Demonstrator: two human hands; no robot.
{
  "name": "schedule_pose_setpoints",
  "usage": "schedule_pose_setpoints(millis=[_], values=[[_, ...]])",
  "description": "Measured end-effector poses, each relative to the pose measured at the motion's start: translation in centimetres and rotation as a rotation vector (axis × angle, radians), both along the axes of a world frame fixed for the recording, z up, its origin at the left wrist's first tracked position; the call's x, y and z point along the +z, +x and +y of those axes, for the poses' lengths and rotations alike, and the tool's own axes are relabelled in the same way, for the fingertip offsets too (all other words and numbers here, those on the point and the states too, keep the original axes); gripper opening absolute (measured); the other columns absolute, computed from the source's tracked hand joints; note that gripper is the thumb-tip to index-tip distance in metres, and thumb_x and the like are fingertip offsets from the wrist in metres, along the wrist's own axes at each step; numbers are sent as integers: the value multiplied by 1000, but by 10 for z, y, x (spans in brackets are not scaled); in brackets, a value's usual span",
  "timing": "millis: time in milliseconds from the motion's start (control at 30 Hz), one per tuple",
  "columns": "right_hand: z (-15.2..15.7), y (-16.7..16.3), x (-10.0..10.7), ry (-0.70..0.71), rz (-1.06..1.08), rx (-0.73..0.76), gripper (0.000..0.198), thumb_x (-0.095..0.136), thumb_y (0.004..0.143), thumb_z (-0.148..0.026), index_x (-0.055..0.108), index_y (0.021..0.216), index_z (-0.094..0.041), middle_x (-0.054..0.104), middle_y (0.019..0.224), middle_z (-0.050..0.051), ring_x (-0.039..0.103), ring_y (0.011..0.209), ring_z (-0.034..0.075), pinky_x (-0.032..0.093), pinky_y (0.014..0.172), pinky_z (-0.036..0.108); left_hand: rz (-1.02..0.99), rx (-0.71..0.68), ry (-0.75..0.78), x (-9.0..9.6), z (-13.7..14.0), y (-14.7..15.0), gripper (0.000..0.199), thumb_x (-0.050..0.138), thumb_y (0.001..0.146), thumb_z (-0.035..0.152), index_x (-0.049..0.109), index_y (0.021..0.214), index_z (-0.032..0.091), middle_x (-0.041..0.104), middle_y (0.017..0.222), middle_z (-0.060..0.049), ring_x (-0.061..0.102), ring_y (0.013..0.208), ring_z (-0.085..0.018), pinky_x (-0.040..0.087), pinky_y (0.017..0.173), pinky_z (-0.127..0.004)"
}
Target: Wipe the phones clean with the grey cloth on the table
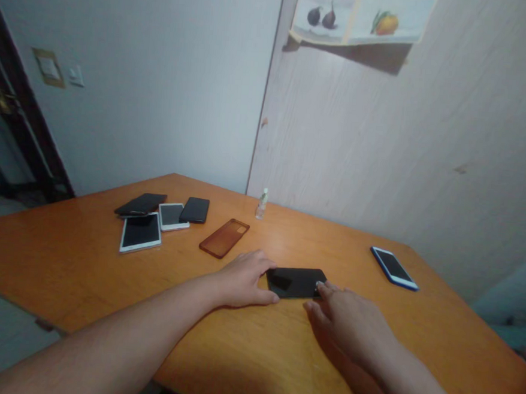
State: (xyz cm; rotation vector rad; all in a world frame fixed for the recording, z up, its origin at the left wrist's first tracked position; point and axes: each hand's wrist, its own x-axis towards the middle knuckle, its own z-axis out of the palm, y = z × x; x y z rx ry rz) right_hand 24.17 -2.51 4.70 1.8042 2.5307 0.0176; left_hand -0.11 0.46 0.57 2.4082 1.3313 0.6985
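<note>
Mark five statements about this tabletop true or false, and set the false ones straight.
1. The left hand is at one end of the dark slab, the right hand at the other. True.
2. The small bottle stands upright, farther back than the brown case. True.
3. The brown case is under the right hand. False: it lies off to the left, under neither hand.
4. The blue-edged phone lies apart from both hands. True.
5. The blue-edged phone is to the left of the dark slab. False: it lies to the right of it.
</note>
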Motion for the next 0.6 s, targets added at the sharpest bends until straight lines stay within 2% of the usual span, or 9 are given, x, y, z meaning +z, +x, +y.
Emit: schedule_pose_setpoints(millis=[67,133,233,400,600], values=[[-1,-3,-4,36,-2,52,52,46,91,-44,66,125,-9,66,125,21,65,110,38,50,96,52,6,0,4,0,0,0,57,76,72,55,66,120,26,60,106,-6,59,98,-26,48,86,-37],[-6,-10,-9,46,34,167,57,47,91,-45,62,132,-9,57,139,20,57,125,37,44,107,50,11,-4,10,-1,-1,0,59,76,71,56,66,121,25,60,106,-6,59,98,-27,48,85,-37],[-11,-16,-17,-3,127,318,58,44,95,-49,55,141,-16,49,149,13,48,135,32,37,115,47,21,-14,21,-1,0,0,62,75,72,56,64,124,24,60,108,-7,59,99,-28,48,84,-37],[9,-6,-33,42,174,271,64,36,98,-57,52,143,-14,46,150,15,42,140,30,30,118,52,72,-37,24,2,0,1,59,71,74,60,66,121,23,61,105,-9,59,99,-29,49,83,-38],[21,-5,-45,140,209,370,61,38,98,-57,47,147,-21,42,154,10,32,145,29,23,120,57,120,-83,70,2,-1,1,52,64,80,62,68,114,23,65,99,-9,61,98,-29,48,82,-38]])
